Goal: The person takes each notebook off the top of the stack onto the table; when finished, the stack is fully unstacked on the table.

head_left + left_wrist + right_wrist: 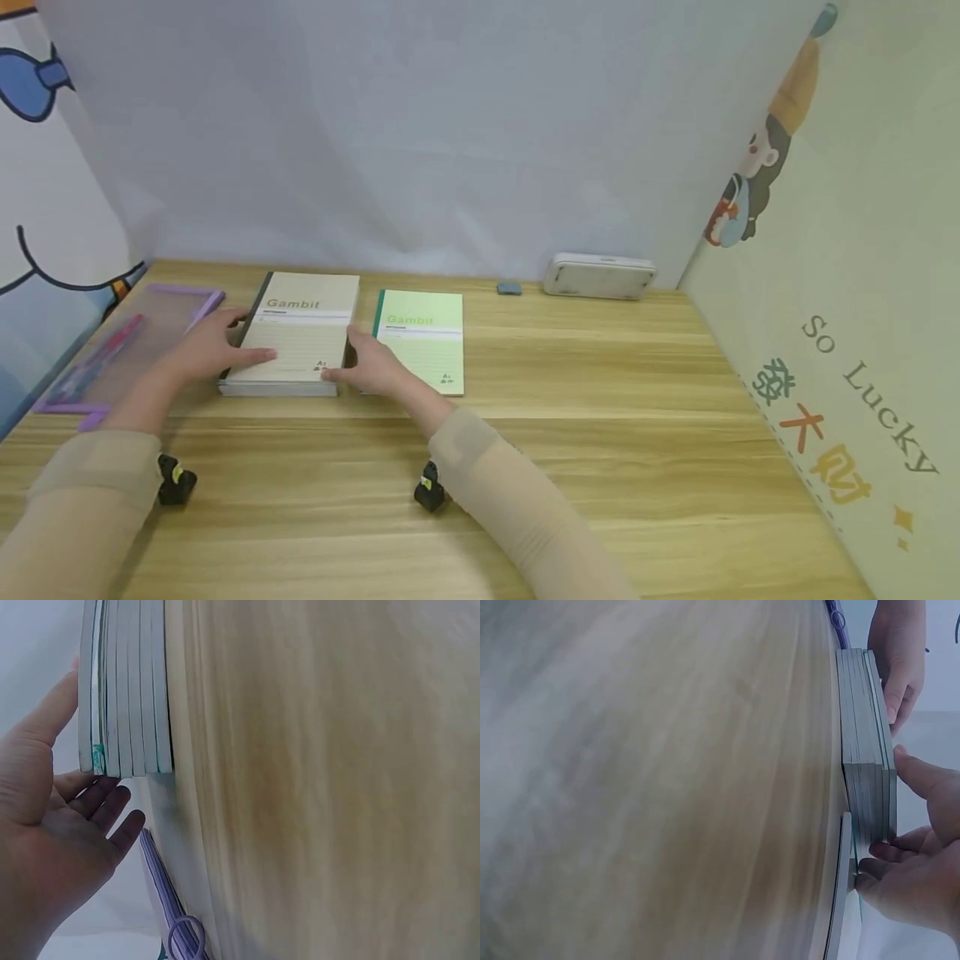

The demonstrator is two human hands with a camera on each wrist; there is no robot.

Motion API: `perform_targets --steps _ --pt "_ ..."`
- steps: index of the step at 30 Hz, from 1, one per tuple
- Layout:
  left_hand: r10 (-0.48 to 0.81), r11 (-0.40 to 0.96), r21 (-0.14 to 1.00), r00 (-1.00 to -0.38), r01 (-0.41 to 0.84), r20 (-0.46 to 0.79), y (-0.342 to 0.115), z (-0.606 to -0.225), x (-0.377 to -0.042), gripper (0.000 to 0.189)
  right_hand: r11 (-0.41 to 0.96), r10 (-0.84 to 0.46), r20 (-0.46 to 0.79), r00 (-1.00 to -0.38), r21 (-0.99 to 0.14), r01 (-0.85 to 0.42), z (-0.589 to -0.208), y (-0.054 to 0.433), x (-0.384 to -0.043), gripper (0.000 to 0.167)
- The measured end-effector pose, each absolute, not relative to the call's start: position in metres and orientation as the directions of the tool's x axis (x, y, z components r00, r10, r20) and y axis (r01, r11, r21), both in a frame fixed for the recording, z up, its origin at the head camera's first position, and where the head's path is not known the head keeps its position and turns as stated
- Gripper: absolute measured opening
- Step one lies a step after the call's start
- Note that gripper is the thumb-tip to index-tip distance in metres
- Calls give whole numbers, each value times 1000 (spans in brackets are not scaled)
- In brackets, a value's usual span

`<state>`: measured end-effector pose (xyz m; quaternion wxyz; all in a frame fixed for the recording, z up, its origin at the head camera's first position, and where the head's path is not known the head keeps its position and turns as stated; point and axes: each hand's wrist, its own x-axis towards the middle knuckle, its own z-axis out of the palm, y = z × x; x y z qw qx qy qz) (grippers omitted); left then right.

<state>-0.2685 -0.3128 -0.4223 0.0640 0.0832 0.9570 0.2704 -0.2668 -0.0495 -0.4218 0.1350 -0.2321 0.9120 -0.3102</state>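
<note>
A stack of several notebooks (303, 321), its top cover beige with a dark spine and the word Gambit, lies on the wooden table. My left hand (208, 343) holds its left side, thumb on the cover and fingers along the spine. On the opposite side my right hand (375, 362) grips the stack, with its thumb at the near right corner of the cover and its fingers against the edge. The left wrist view shows the layered page edges of the notebooks (124, 697). A separate green notebook (427, 354) lies right of the stack, partly behind my right hand.
A purple-edged mesh zip pouch (168, 321) with pens inside lies at the left. Toward the back stand a small blue-grey block (509, 288) and a white case (600, 279). Cloth walls (450, 150) border the table (600, 433) at the back and sides.
</note>
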Motion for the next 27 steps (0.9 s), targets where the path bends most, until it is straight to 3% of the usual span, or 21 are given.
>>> perform_targets --steps 9,16,23,27 --pt "136 769 636 -989 70 -55 -313 -420 -271 100 687 -503 -84 -860 -643 -339 -420 -46 -268 88" --pt "131 761 646 -988 49 -79 -304 -410 -268 101 594 -538 -5 -843 -712 -375 -415 -39 -271 74" --pt "145 787 611 -989 91 -38 -286 -390 -267 99 645 -460 -48 -886 -704 -297 -402 -24 -275 98" --pt "144 813 572 -989 108 -17 -275 -380 -266 95 672 -451 -68 -890 -682 -289 -397 -13 -278 101"
